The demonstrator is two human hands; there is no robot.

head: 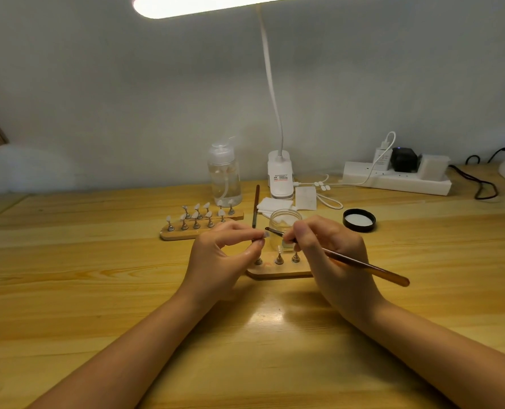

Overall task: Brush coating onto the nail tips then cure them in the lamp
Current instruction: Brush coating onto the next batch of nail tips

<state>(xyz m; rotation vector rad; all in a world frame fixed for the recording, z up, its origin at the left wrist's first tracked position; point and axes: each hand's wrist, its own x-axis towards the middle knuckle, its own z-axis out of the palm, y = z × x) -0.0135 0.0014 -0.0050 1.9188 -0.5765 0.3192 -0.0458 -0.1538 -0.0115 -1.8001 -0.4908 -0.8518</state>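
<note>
The left hand (221, 258) pinches a small nail tip (265, 234) on its stand between thumb and forefinger, raised above the wooden desk (98, 290). The right hand (328, 255) grips a thin amber-handled brush (363, 265), whose bristle end touches the nail tip. Just below the hands, a wooden holder (275, 273) carries three metal stands. Behind them stands an open glass jar (283, 228), its black lid (359, 220) lying to the right. A second holder (186, 231) with many nail tips sits farther left, near a clear pump bottle (224, 175).
</note>
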